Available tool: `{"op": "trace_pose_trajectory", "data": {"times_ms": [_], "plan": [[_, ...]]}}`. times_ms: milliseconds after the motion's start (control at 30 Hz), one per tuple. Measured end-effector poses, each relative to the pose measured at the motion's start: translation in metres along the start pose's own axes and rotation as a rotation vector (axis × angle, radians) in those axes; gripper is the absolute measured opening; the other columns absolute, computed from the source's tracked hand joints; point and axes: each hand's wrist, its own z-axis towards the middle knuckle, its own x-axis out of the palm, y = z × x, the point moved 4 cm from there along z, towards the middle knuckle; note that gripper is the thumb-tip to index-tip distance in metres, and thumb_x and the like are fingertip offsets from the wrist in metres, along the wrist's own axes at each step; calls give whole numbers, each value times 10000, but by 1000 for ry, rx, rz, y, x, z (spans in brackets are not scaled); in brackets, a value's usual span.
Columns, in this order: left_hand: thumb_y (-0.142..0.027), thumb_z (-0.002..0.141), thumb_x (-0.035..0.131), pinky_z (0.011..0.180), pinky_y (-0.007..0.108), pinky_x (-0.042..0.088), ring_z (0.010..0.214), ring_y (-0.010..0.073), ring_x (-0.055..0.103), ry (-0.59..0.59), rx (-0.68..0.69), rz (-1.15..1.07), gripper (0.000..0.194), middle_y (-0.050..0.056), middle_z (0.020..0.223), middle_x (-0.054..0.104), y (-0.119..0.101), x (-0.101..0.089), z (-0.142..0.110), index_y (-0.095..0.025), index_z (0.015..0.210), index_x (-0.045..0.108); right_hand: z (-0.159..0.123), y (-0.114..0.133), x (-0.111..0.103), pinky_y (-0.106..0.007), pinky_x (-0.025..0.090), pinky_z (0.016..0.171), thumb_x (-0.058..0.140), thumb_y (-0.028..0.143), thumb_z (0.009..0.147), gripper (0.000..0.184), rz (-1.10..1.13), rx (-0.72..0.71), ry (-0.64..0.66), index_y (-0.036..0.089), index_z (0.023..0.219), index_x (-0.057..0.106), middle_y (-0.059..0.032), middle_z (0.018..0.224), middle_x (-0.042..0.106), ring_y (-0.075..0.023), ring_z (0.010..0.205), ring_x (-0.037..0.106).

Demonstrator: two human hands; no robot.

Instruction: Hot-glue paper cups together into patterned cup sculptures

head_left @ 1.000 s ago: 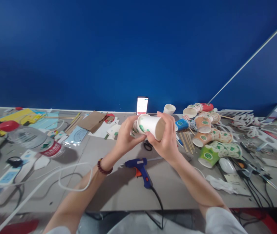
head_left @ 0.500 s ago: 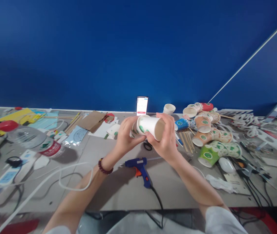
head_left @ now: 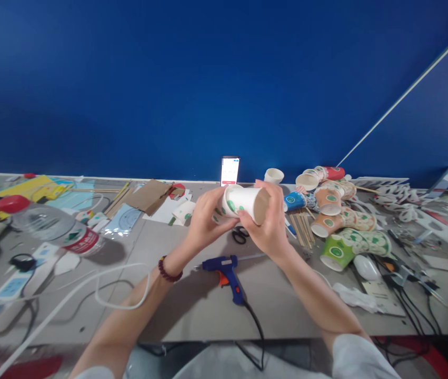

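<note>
Above the table, both my hands hold white paper cups with green leaf marks. The right-hand paper cup (head_left: 244, 201) lies on its side, its brownish end turned toward the right. My right hand (head_left: 269, 223) wraps round that end, thumb on the near side. My left hand (head_left: 203, 221) is closed round the other paper cup (head_left: 219, 212), which is mostly covered by the fingers. The two cups meet at a rim; whether they are nested or mouth to mouth I cannot tell. Below them on the table lie a blue glue gun (head_left: 227, 268) and black-handled scissors (head_left: 240, 235).
A lit phone (head_left: 230, 169) leans at the blue wall, with a white cup (head_left: 274, 176) beside it. Joined coloured cups (head_left: 338, 251) and wooden sticks (head_left: 302, 230) lie to the right. At left are a plastic bottle (head_left: 56, 226), cardboard (head_left: 147, 197) and a white cable (head_left: 97, 284).
The cups have shifted slightly to the right and turned a little in my hands. More of the scissors' handles shows. Both hands keep their hold.
</note>
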Motion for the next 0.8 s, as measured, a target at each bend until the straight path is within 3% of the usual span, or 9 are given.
{"op": "trace_pose_trajectory", "data": {"times_ms": [167,300,400,500,700,800], "plan": [[-408,877,620,983,421,486,1192,275,579,140,-124,-204,519,143,1313,601,9,-2,6,-212,1342,498,1,-27,4,-501,475,975,574,396,887,475,95,177,52,246,1311,424,-111,1253,518,-273,1168,530],[-465,932,488,914,380,531,1134,250,614,136,-422,-390,418,109,1296,623,27,-2,4,-233,1264,591,-1,-58,13,-431,543,859,494,458,938,429,294,347,105,267,1316,420,-82,1167,569,-225,1035,599],[-468,906,523,832,342,567,1092,241,644,176,-646,-569,391,81,1235,656,34,4,0,-258,1220,624,-1,-72,20,-386,566,782,480,491,946,440,419,375,116,279,1319,385,-62,1080,598,-197,944,631],[-465,859,593,745,315,585,984,231,689,207,-807,-697,391,76,1113,699,35,9,-3,-241,1176,643,-3,-82,26,-376,572,794,512,521,926,448,498,391,103,284,1276,364,-80,1143,594,-192,986,637],[-497,815,641,672,273,575,877,199,704,128,-877,-740,401,58,1020,716,42,8,-5,-244,1125,662,-3,-101,30,-385,587,785,689,557,787,582,579,396,64,291,1201,379,-133,1386,434,-209,1059,639],[-507,818,632,670,280,575,868,198,698,82,-878,-732,414,58,1001,712,47,9,-7,-235,1131,653,0,-103,28,-393,582,817,743,535,738,638,604,402,134,272,1223,422,-130,1359,475,-225,1071,643]]}}
